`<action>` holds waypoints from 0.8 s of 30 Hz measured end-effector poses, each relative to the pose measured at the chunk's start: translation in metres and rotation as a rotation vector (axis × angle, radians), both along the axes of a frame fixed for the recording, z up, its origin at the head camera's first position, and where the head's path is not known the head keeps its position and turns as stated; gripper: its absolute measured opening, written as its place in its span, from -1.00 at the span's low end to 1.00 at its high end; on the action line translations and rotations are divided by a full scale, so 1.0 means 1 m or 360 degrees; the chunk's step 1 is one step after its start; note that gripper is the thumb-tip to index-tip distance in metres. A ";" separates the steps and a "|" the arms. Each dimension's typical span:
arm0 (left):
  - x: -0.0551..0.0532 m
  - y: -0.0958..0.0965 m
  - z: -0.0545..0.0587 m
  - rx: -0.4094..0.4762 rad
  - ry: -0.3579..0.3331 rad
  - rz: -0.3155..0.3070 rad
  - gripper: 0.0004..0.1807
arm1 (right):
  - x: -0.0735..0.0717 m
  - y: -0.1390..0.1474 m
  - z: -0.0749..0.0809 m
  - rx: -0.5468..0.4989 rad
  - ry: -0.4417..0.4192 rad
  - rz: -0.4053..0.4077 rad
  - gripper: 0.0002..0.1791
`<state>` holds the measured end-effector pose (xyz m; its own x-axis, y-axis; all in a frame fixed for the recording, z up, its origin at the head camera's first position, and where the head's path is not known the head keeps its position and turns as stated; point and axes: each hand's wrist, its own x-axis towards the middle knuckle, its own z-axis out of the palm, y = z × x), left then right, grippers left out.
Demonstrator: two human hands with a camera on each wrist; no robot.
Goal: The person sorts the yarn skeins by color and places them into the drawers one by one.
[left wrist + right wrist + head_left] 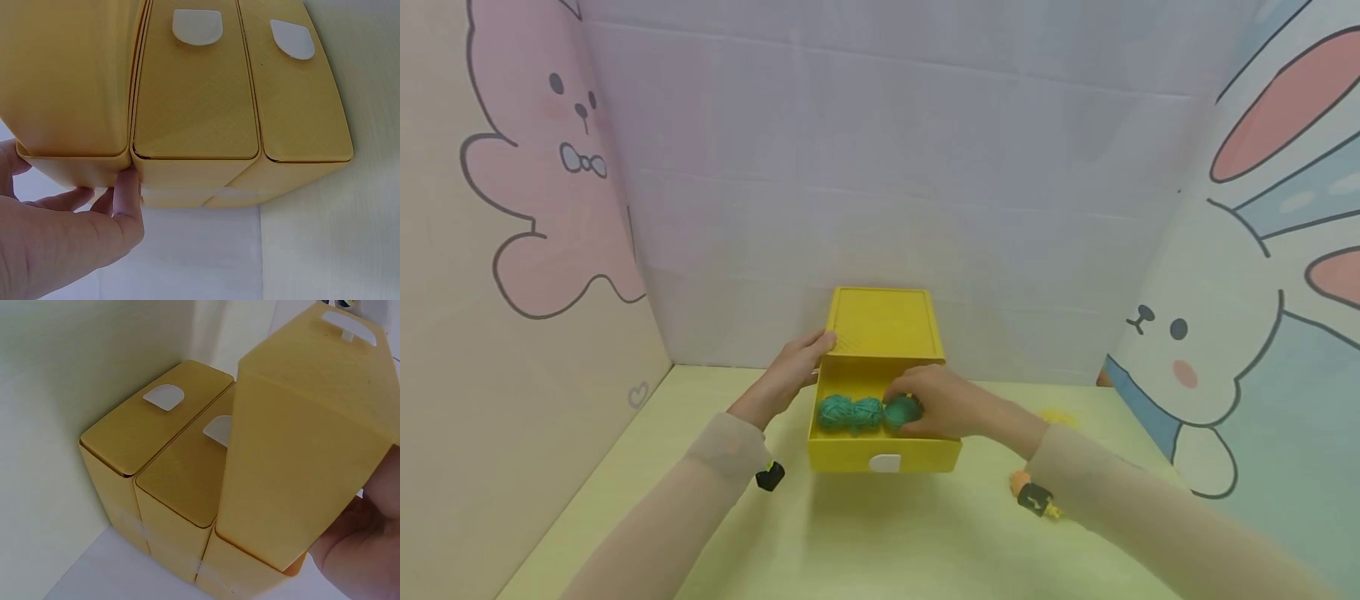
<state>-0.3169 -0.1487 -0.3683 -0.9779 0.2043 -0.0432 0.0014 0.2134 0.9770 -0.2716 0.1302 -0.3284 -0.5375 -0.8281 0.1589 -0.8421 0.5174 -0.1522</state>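
A yellow drawer box [886, 321] stands by the back wall, its top drawer [850, 456] pulled out. Two balls of teal yarn, a left one [835, 412] and a middle one [867, 413], lie inside that drawer. My right hand [942, 400] reaches into the drawer's right side and pinches a third teal yarn ball [899, 412] between thumb and fingers. The left hand [793, 367] rests against the box's left side, one fingertip on its top edge; its fingertips also touch the side wall in the left wrist view. From the right wrist camera, the drawer's wall [294, 462] hides the yarn.
Two lower drawers, a middle one [197, 100] and a bottom one [297, 106], are closed, with white tabs. A small black item [770, 476] lies left of the box. An orange, black and yellow item [1035, 497] and a yellow one [1057, 417] lie right, near my sleeve.
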 end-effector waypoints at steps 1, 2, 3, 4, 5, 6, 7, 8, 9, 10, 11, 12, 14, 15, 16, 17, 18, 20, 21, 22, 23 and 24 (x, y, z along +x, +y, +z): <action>0.000 0.000 0.000 0.0001 -0.0003 -0.0006 -0.19 | 0.000 0.000 0.000 0.0005 -0.0001 -0.0004 -0.59; 0.001 0.000 0.001 0.0003 -0.0003 -0.0005 -0.19 | -0.001 0.000 0.000 0.0009 0.0000 -0.0006 -0.58; 0.001 0.000 0.001 0.0006 -0.0002 -0.0006 -0.18 | -0.001 0.001 0.000 0.0015 -0.0001 -0.0003 -0.57; 0.001 0.000 0.001 0.0006 -0.0001 -0.0010 -0.18 | -0.001 0.001 0.000 0.0020 -0.0007 -0.0004 -0.56; 0.002 0.000 0.002 0.0005 -0.0001 -0.0012 -0.18 | -0.001 0.001 0.000 0.0023 -0.0014 -0.0002 -0.55; 0.002 -0.001 0.002 0.0004 -0.0003 -0.0011 -0.18 | -0.001 0.001 0.001 0.0027 -0.0022 0.0001 -0.54; 0.002 -0.001 0.002 0.0006 -0.0002 -0.0015 -0.18 | -0.001 0.002 0.002 0.0032 -0.0034 0.0001 -0.52; 0.002 -0.001 0.002 0.0008 -0.0003 -0.0014 -0.18 | -0.001 0.002 0.003 0.0034 -0.0054 -0.0005 -0.51; 0.001 -0.001 0.001 0.0008 -0.0001 -0.0018 -0.18 | 0.000 0.003 0.004 0.0033 -0.0079 -0.0011 -0.49; 0.001 -0.002 0.001 0.0009 -0.0001 -0.0020 -0.18 | 0.000 0.003 0.005 0.0027 -0.0114 -0.0025 -0.48; 0.001 -0.002 0.001 0.0011 -0.0002 -0.0019 -0.18 | 0.001 0.004 0.007 0.0014 -0.0137 -0.0025 -0.48; 0.001 -0.002 0.000 0.0011 -0.0001 -0.0020 -0.18 | 0.001 0.006 0.009 0.0001 -0.0163 -0.0034 -0.47; 0.001 -0.002 0.000 0.0013 0.0000 -0.0019 -0.17 | 0.002 0.009 0.013 -0.0035 -0.0190 -0.0045 -0.48; 0.001 -0.002 0.000 0.0012 0.0001 -0.0020 -0.17 | 0.003 0.011 0.015 -0.0059 -0.0191 -0.0048 -0.49; 0.001 -0.002 0.000 0.0012 0.0000 -0.0018 -0.17 | 0.003 0.014 0.018 -0.0084 -0.0184 -0.0051 -0.50; 0.001 -0.002 0.000 0.0013 -0.0002 -0.0016 -0.17 | 0.004 0.017 0.020 -0.0110 -0.0167 -0.0052 -0.52; 0.001 -0.002 0.000 0.0012 -0.0002 -0.0018 -0.17 | 0.005 0.021 0.023 -0.0139 -0.0160 -0.0067 -0.53; 0.000 -0.003 0.000 0.0013 -0.0002 -0.0020 -0.17 | 0.007 0.030 0.028 -0.0196 -0.0129 -0.0091 -0.56; 0.000 -0.003 0.000 0.0013 -0.0001 -0.0020 -0.18 | 0.008 0.035 0.029 -0.0226 -0.0122 -0.0110 -0.58; 0.000 -0.003 0.000 0.0014 0.0000 -0.0020 -0.18 | 0.009 0.041 0.030 -0.0253 -0.0112 -0.0130 -0.59; 0.000 -0.003 0.000 0.0016 0.0000 -0.0020 -0.18 | 0.010 0.047 0.031 -0.0280 -0.0106 -0.0153 -0.60; 0.000 -0.003 0.000 0.0016 0.0003 -0.0023 -0.18 | 0.011 0.053 0.031 -0.0304 -0.0098 -0.0181 -0.61</action>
